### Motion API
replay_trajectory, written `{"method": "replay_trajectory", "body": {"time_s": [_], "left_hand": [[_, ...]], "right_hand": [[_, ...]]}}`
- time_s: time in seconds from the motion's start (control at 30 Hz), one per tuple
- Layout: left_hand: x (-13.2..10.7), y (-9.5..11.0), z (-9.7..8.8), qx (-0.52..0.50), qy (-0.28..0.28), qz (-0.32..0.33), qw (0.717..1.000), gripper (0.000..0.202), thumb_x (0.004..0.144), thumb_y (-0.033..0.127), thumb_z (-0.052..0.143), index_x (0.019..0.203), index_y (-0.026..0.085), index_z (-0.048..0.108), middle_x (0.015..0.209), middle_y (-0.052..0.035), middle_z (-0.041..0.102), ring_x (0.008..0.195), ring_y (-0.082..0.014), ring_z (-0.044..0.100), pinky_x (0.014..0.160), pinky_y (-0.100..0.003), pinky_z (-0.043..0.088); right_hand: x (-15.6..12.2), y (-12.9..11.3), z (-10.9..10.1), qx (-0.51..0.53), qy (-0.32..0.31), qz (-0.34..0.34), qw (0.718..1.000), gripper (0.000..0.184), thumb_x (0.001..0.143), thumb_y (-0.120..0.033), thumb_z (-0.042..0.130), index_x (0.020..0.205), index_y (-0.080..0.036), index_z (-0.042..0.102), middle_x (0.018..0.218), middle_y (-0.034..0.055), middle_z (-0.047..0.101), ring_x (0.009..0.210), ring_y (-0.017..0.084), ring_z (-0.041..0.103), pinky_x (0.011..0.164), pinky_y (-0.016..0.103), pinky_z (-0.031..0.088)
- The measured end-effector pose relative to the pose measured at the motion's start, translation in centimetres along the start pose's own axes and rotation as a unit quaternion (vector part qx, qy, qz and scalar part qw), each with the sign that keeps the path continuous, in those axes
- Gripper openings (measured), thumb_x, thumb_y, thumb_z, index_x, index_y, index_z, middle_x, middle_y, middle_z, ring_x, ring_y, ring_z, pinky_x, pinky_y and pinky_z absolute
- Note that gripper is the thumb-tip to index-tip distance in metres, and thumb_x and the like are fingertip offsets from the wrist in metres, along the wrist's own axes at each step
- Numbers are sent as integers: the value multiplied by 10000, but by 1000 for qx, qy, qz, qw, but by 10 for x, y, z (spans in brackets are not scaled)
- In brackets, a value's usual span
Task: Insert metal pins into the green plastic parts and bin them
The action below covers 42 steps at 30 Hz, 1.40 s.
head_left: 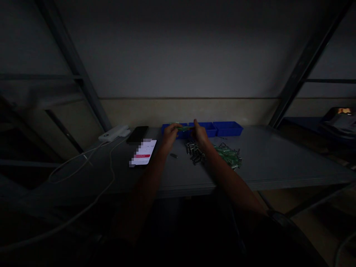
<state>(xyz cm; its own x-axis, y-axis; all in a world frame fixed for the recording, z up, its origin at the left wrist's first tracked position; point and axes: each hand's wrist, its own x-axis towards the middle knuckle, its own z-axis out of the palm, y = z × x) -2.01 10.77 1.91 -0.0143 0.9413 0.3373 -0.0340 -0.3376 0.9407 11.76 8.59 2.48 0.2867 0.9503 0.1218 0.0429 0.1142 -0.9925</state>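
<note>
Between my two hands a thin green strip, perhaps plastic (pixel 183 129), is stretched level in front of the blue bins. My left hand (pixel 170 135) is closed on its left end, fingers pinched. At the other end my right hand (pixel 199 132) grips it with the thumb up. Below my right hand lies a heap of small metal cylinders (pixel 195 155). Beside that heap, partly behind my right forearm, is a pile of green pieces (pixel 229 155) mixed with metal bits. A single metal cylinder (pixel 174 155) rests apart on the table. Dim light hides finer detail.
Three blue bins (pixel 229 129) stand in a row at the table's back. On the left are a lit phone (pixel 143 154), a dark flat object (pixel 138 134) and a white power bank (pixel 114 133). A white cable (pixel 111 167) trails over the front edge. Metal posts (pixel 294 85) flank the table.
</note>
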Motion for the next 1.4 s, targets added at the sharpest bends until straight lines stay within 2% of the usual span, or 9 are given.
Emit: {"method": "replay_trajectory", "body": {"time_s": [0.13,0.27,0.43,0.63,0.93,1.13,1.2,1.3,1.4], "left_hand": [[1,-4,-1,12,-5,24,1000,283,634,98,461,779,190,686,1000,-19,678,838,-146,590,636,-216,440],[3,-7,-1,52,0,10,999,283,621,107,469,770,189,695,905,-18,682,778,-148,579,621,-228,425],[2,-2,-1,90,14,-58,994,163,695,252,572,765,185,703,870,-42,691,770,-165,574,599,-241,397],[5,1,-4,36,9,-177,984,548,830,629,389,726,162,657,740,-82,661,561,-123,519,495,-236,334],[4,3,-8,-65,16,-204,977,130,703,280,577,746,162,611,687,-29,651,537,-108,558,503,-221,356],[5,-2,-3,-12,17,-75,997,124,621,221,604,737,179,609,639,11,593,571,-113,551,534,-225,356],[4,-3,-1,5,11,-28,1000,152,612,214,601,761,183,611,657,16,600,633,-127,565,581,-228,389],[4,-4,0,20,-10,38,999,149,603,194,591,751,185,606,708,12,622,736,-145,581,687,-244,438],[6,-6,0,53,-23,84,995,107,606,171,585,708,185,610,734,5,635,779,-155,587,784,-273,451]], "right_hand": [[-4,-2,1,59,-33,32,997,354,753,-452,593,541,-186,494,396,-61,364,383,77,309,400,229,220],[-6,-2,2,74,-11,8,997,127,712,-252,596,649,-142,603,446,-74,427,428,63,340,469,207,288],[6,7,4,-10,22,-112,993,161,720,-256,589,726,-130,690,630,-18,615,618,109,533,641,220,410],[1,12,8,-201,-28,-253,946,210,790,-262,572,877,-187,748,765,22,675,703,152,573,723,276,439],[-2,14,5,-333,-28,-328,884,260,780,-122,538,881,-210,760,911,80,617,905,210,536,878,347,427],[-5,11,6,-294,41,-283,912,229,714,-120,566,837,-170,752,932,94,592,978,222,506,937,361,391],[-4,8,5,-257,46,-232,937,176,754,-232,580,753,-151,736,837,77,600,922,217,526,891,351,394],[-1,5,2,-141,25,-120,982,415,818,-488,503,648,-153,681,659,33,568,734,179,535,736,312,398],[3,4,0,-30,18,-26,999,515,786,-623,473,607,-163,621,571,6,527,581,136,476,593,273,350]]}}
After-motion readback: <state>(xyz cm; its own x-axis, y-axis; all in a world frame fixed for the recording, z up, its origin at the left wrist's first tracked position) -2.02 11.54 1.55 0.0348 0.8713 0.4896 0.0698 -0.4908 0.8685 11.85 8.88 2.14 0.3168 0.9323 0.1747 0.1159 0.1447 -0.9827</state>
